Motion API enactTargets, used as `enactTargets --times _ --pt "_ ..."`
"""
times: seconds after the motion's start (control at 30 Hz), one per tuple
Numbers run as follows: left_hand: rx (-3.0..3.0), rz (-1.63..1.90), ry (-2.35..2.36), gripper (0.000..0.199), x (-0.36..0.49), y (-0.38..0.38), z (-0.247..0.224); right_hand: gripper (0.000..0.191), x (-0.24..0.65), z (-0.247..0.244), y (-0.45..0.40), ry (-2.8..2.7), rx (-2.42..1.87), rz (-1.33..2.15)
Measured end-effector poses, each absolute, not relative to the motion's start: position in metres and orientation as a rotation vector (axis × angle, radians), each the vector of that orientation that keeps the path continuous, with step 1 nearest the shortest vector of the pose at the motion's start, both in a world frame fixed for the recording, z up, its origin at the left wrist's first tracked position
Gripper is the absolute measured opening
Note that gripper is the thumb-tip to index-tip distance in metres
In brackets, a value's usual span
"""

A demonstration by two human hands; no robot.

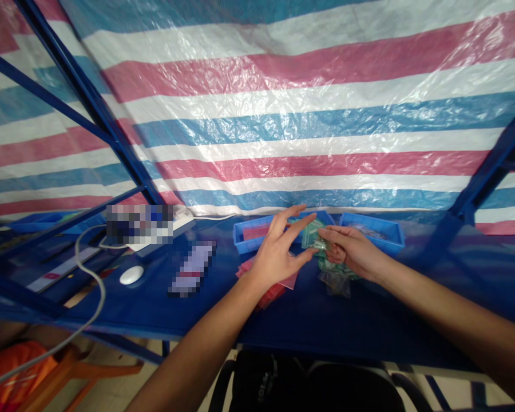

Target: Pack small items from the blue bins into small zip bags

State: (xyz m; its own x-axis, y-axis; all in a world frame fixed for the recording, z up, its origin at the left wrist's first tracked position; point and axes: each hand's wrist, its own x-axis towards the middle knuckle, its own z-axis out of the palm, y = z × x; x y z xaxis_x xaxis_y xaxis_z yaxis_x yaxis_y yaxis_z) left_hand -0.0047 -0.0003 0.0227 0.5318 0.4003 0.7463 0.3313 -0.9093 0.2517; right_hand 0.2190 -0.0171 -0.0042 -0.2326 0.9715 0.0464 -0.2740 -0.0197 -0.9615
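My right hand point(351, 250) has thumb and fingers pinched together on a small greenish see-through plastic bag point(312, 230). Just left of it, my left hand point(278, 252) is open, with its fingers spread and its thumb tip close to the bag; whether the thumb touches it I cannot tell. Below my right hand lie more green bags point(332, 268) and a clear bag with something dark in it point(337, 285). Red plastic bags point(271, 295) are piled on the blue table point(300, 326), partly covered by my left hand and wrist.
Blue bins stand along the back: a left bin point(244, 245) with red contents, a middle bin point(326, 217) and a right bin point(390, 239). Farther left are a blurred-out phone-shaped object point(193, 268), a white mouse point(131, 275) and a grey cable point(100, 297). Blue frame posts flank a striped sheet point(304, 126).
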Motion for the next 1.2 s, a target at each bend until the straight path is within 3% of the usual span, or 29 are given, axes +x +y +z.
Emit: enactTargets --times 0.13,0.2,0.53,0.77,0.9,1.03,1.2 --pt "2.724 1.378 0.593 0.026 -0.0064 0.0033 0.0211 0.043 0.2193 -0.0048 -0.0174 -1.161 -0.866 1.551" --pt "2.713 1.395 0.579 0.021 -0.0064 0.005 0.0199 0.041 0.2198 -0.0051 -0.017 -1.174 -0.867 1.555" --pt "2.558 1.454 0.717 0.018 -0.0067 0.0067 0.0169 0.038 0.2204 -0.0007 -0.0167 -1.186 -0.844 1.389" --pt "2.523 1.4 0.779 0.035 -0.0054 0.0027 0.015 0.036 0.2218 -0.0055 -0.0176 -1.51 -0.928 1.17" --pt "2.565 1.32 0.69 0.033 -0.0046 0.0011 0.0184 0.038 0.2219 -0.0082 -0.0157 -1.421 -0.921 1.237" --pt "2.63 1.302 0.623 0.044 -0.0037 0.0012 0.0198 0.037 0.2235 -0.008 -0.0136 -1.221 -0.914 1.376" --pt "2.706 1.296 0.615 0.034 -0.0074 0.008 0.0154 0.04 0.2231 -0.0072 -0.0145 -1.122 -0.909 1.546"
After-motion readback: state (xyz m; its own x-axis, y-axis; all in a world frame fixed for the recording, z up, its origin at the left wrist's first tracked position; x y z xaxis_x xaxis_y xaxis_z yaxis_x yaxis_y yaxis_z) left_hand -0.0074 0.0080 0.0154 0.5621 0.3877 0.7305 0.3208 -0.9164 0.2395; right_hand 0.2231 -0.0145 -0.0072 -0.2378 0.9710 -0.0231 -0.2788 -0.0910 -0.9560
